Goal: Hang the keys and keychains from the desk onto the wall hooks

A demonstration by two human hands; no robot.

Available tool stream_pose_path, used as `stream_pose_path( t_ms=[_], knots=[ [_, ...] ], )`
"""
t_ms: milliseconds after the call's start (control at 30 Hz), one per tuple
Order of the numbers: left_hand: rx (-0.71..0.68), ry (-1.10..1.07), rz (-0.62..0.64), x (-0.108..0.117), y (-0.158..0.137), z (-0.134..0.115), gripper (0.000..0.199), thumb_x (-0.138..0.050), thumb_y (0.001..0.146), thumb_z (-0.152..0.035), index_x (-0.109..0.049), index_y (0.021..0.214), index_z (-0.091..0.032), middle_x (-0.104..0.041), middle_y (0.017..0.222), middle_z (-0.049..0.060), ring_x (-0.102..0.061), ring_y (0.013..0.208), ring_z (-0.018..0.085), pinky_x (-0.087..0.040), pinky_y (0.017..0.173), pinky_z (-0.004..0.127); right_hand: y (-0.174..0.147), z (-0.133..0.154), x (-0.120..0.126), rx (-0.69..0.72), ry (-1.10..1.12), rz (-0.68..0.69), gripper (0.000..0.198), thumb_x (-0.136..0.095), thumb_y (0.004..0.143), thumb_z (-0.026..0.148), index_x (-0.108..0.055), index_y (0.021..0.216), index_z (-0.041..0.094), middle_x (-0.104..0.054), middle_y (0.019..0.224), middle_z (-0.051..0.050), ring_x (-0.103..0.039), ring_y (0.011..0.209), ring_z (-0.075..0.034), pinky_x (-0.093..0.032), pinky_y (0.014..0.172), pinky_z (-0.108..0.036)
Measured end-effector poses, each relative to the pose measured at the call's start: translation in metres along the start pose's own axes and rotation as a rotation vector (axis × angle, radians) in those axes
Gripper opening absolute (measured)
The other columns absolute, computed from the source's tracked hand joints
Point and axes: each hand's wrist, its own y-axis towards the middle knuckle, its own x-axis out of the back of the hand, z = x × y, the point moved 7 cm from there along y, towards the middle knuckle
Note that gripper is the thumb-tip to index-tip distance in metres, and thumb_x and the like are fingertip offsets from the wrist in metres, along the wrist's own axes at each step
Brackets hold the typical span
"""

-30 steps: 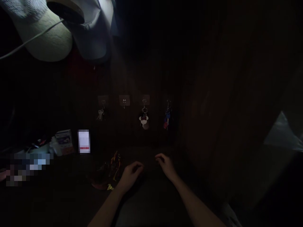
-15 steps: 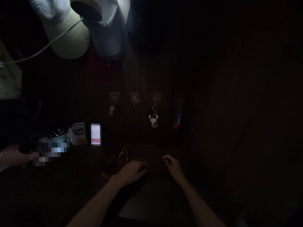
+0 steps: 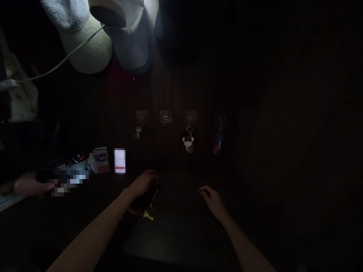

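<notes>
Over the bench (image 3: 153, 245), left hand (image 3: 143, 182) covers yellow-tabbed bundle (image 3: 148, 215), grip unclear; right hand (image 3: 212, 200) half-curled, apparently empty. Three hooks already carry keyrings (image 3: 188, 142); one hook (image 3: 165, 118) bare.

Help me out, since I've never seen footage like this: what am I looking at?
There's no machine here, just a person's bare hands, seen by a camera on their head looking forward and down. On the dark surface, the left hand is at a reddish bundle with a yellow piece; it's too dark to tell whether it grips anything. The right hand holds nothing visible. A small carton stands further left. Behind, keyrings hang from three of four hooks.
</notes>
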Motion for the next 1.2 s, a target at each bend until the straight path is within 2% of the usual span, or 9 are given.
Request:
stream_pose_path(
  t_ms=[167, 367, 500, 633, 800, 933, 1000, 1133, 1200],
  knots=[
    [-0.028, 0.195, 0.119, -0.017, 0.012, -0.004, 0.026, -0.046, 0.080, -0.013, -0.067, 0.094, -0.022, -0.059, 0.109, 0.008, -0.050, 0.101, 0.022, -0.041, 0.083, 0.031, 0.000, 0.000, 0.000, 0.006, 0.004, -0.005, 0.020, -0.047, 0.072, 0.034, -0.063, 0.074, 0.024, -0.068, 0.079, -0.003, -0.063, 0.079, -0.022, -0.045, 0.073, -0.033],
    [-0.001, 0.198, 0.050, -0.008, 0.020, -0.008, 0.016, -0.046, 0.082, -0.017, -0.062, 0.087, -0.019, -0.060, 0.101, 0.009, -0.052, 0.098, 0.022, -0.040, 0.081, 0.033, 0.000, -0.001, 0.000, 0.021, 0.002, -0.003, 0.020, -0.047, 0.073, 0.034, -0.063, 0.075, 0.023, -0.068, 0.080, -0.003, -0.062, 0.079, -0.022, -0.045, 0.074, -0.034],
    [0.122, -0.312, -0.116, 0.005, 0.023, -0.013, 0.015, -0.050, 0.081, -0.031, -0.057, 0.088, -0.020, -0.063, 0.083, 0.002, -0.058, 0.075, 0.017, -0.044, 0.068, 0.027, -0.001, 0.007, 0.007, 0.063, 0.031, -0.089, 0.022, -0.045, 0.075, 0.035, -0.063, 0.079, 0.022, -0.068, 0.084, -0.005, -0.062, 0.082, -0.022, -0.045, 0.074, -0.033],
    [0.349, -0.980, -0.187, -0.012, 0.019, -0.020, 0.019, -0.060, 0.073, -0.036, -0.056, 0.082, -0.019, -0.058, 0.066, -0.002, -0.058, 0.055, 0.012, -0.046, 0.054, 0.024, -0.003, 0.020, 0.018, 0.087, 0.073, -0.178, 0.023, -0.045, 0.076, 0.035, -0.062, 0.080, 0.021, -0.067, 0.083, -0.006, -0.062, 0.082, -0.022, -0.046, 0.074, -0.033],
    [0.508, -1.560, -0.170, -0.044, 0.008, -0.046, 0.018, -0.066, 0.073, -0.031, -0.057, 0.080, -0.017, -0.064, 0.077, 0.003, -0.067, 0.074, 0.018, -0.052, 0.064, 0.028, -0.004, 0.038, -0.002, 0.038, 0.160, 0.063, 0.020, -0.049, 0.075, 0.031, -0.064, 0.084, 0.022, -0.069, 0.086, -0.004, -0.063, 0.086, -0.021, -0.045, 0.080, -0.034],
    [0.570, -1.840, -0.190, -0.058, 0.004, -0.066, 0.007, -0.059, 0.080, -0.021, -0.058, 0.077, -0.015, -0.066, 0.085, 0.006, -0.067, 0.083, 0.018, -0.054, 0.074, 0.031, -0.016, 0.058, -0.041, -0.026, 0.456, 0.370, 0.036, -0.056, 0.066, 0.019, -0.062, 0.102, 0.022, -0.067, 0.104, -0.004, -0.059, 0.102, -0.020, -0.041, 0.091, -0.035],
    [0.615, -1.934, -0.212, -0.063, 0.005, -0.072, 0.012, -0.054, 0.084, -0.019, -0.058, 0.074, -0.014, -0.066, 0.082, 0.007, -0.067, 0.084, 0.018, -0.054, 0.077, 0.030, -0.025, 0.067, -0.058, -0.068, 0.604, 0.489, 0.040, -0.058, 0.064, 0.017, -0.061, 0.103, 0.022, -0.067, 0.105, -0.004, -0.059, 0.103, -0.020, -0.041, 0.089, -0.035],
    [0.634, -2.009, -0.320, -0.065, 0.008, -0.070, 0.017, -0.049, 0.086, -0.016, -0.060, 0.074, -0.011, -0.067, 0.081, 0.009, -0.067, 0.084, 0.018, -0.054, 0.078, 0.029, -0.038, 0.070, -0.069, -0.171, 0.783, 0.530, 0.024, -0.062, 0.069, 0.023, -0.065, 0.093, 0.017, -0.071, 0.084, -0.004, -0.063, 0.086, -0.018, -0.043, 0.083, -0.033],
    [0.621, -2.009, -0.408, -0.065, 0.007, -0.061, 0.018, -0.048, 0.087, -0.015, -0.061, 0.075, -0.010, -0.067, 0.080, 0.009, -0.067, 0.082, 0.018, -0.054, 0.079, 0.030, -0.041, 0.063, -0.068, -0.275, 0.907, 0.528, 0.027, -0.061, 0.074, 0.031, -0.064, 0.095, 0.016, -0.070, 0.076, -0.005, -0.065, 0.075, -0.017, -0.045, 0.075, -0.032]
  ],
)
